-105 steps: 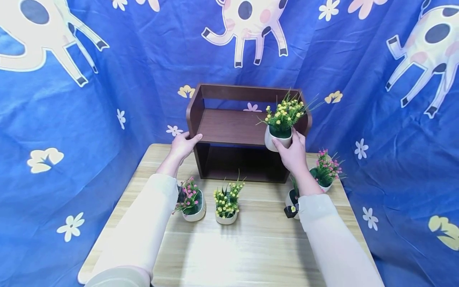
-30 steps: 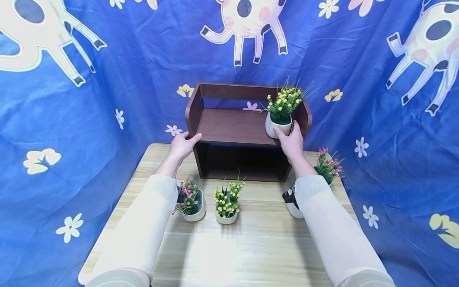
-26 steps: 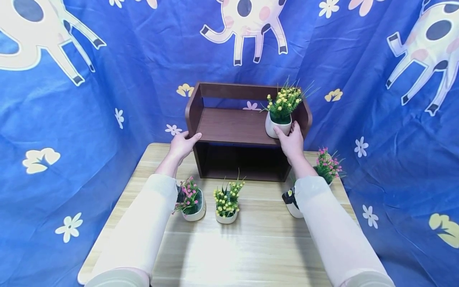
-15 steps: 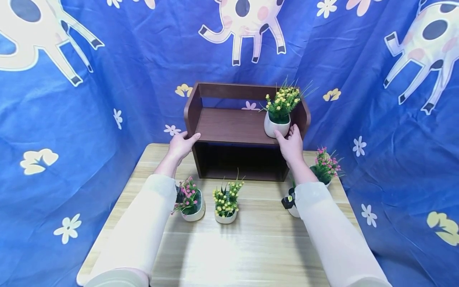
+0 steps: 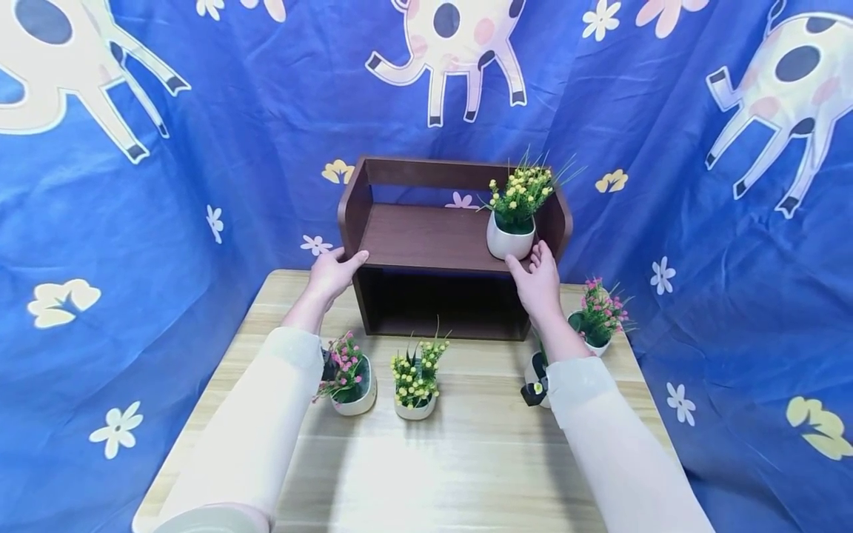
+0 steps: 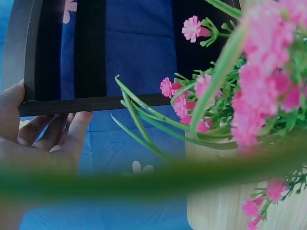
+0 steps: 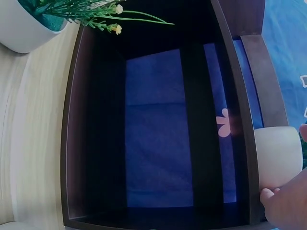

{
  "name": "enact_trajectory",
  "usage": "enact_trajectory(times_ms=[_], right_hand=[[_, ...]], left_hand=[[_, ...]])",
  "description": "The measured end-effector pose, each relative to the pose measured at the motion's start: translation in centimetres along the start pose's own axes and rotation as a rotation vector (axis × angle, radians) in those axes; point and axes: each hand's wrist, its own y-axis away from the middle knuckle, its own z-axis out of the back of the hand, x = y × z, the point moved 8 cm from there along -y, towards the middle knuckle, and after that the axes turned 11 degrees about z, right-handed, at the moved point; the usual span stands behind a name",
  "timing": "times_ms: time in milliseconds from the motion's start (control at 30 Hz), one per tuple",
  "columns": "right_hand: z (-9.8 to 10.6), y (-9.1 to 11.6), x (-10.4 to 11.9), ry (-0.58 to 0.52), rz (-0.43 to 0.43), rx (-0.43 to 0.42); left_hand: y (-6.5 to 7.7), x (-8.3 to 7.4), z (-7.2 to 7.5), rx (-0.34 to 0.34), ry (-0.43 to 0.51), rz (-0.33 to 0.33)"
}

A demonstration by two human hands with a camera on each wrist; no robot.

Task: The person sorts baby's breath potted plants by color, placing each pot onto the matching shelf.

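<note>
My left hand (image 5: 331, 275) grips the left side of a dark brown two-tier shelf (image 5: 426, 235), thumb at the front edge of the upper board. In the left wrist view its fingers (image 6: 72, 132) lie on the other side of the panel from the thumb. A white pot with yellow flowers (image 5: 510, 238) stands upright at the right end of the upper board. My right hand (image 5: 538, 289) is just in front of this pot, fingers spread and loosely bent. The right wrist view puts the thumb right at the foot of the white pot (image 7: 279, 155).
On the wooden table (image 5: 466, 459) stand a pink-flowered pot (image 5: 353, 400) by my left forearm, a yellow-flowered pot (image 5: 415, 411) at centre front, and a pink-flowered pot (image 5: 600, 314) at right. Another white pot (image 5: 535, 363) is partly hidden by my right wrist. Blue patterned cloth (image 5: 286, 111) surrounds the table.
The yellow-flowered pot has come down onto the upper board at its right end. My right hand has then slid off it, slightly down and toward me. My left hand keeps its hold.
</note>
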Motion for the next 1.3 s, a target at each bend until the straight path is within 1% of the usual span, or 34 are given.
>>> enact_trajectory(times_ms=[200, 300, 400, 533, 800, 933, 1033, 1200, 1300], right_hand=[[-0.1, 0.2, -0.3, 0.008, 0.016, 0.010], [0.1, 0.4, -0.5, 0.016, 0.025, 0.008], [0.1, 0.8, -0.6, 0.041, 0.028, 0.010], [0.1, 1.3, -0.8, 0.069, 0.025, 0.016], [0.0, 1.6, -0.3, 0.042, 0.028, 0.019], [0.0, 2.0, -0.6, 0.054, 0.012, 0.029], [0.0, 2.1, -0.6, 0.053, 0.009, 0.033], [0.0, 2.2, -0.1, 0.041, 0.018, 0.035], [0.0, 2.2, 0.2, 0.043, 0.021, 0.040]], left_hand=[[-0.1, 0.2, 0.1, -0.011, -0.012, -0.005], [-0.1, 0.2, -0.1, -0.010, -0.007, -0.015], [0.2, 0.4, -0.2, -0.008, -0.005, -0.019], [0.5, 0.7, -0.3, -0.007, -0.024, -0.012], [0.8, 0.6, 0.1, -0.027, -0.005, -0.027], [1.1, 0.9, -0.1, -0.020, -0.007, -0.016], [1.2, 0.9, -0.1, -0.028, -0.012, -0.024], [1.3, 0.7, 0.2, -0.046, -0.014, -0.041], [1.4, 0.7, 0.4, -0.043, -0.006, -0.040]])
